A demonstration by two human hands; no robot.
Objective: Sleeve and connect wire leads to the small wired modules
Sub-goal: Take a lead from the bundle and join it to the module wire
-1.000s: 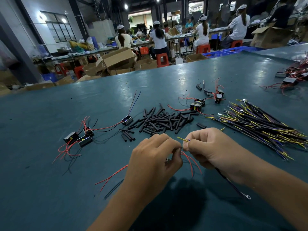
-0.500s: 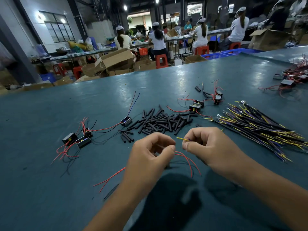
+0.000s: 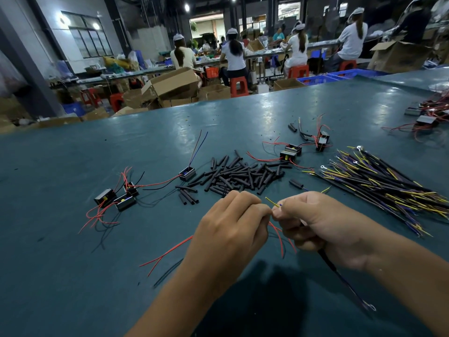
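My left hand [image 3: 233, 227] and my right hand [image 3: 313, 222] meet fingertip to fingertip low over the green table [image 3: 73, 276]. The right pinches a black lead [image 3: 345, 283] whose yellow tip [image 3: 272, 202] sticks up by the thumb; its ring terminal trails toward me. The left is curled round something hidden under its fingers, and red wires [image 3: 167, 252] run out from under it. A heap of black sleeves [image 3: 240, 175] lies just beyond. Small black modules with red wires sit at the left [image 3: 116, 197], at the heap's left edge [image 3: 187, 173] and behind it [image 3: 290, 154].
A big bundle of black, yellow and purple leads [image 3: 384, 188] fans out at the right. More modules with red wires [image 3: 425, 117] lie at the far right edge. Beyond the table stand cardboard boxes [image 3: 172, 85], red stools and seated workers.
Both hands have closed together until their fingertips touch. The lead's tail with the ring terminal is back in view under my right wrist.
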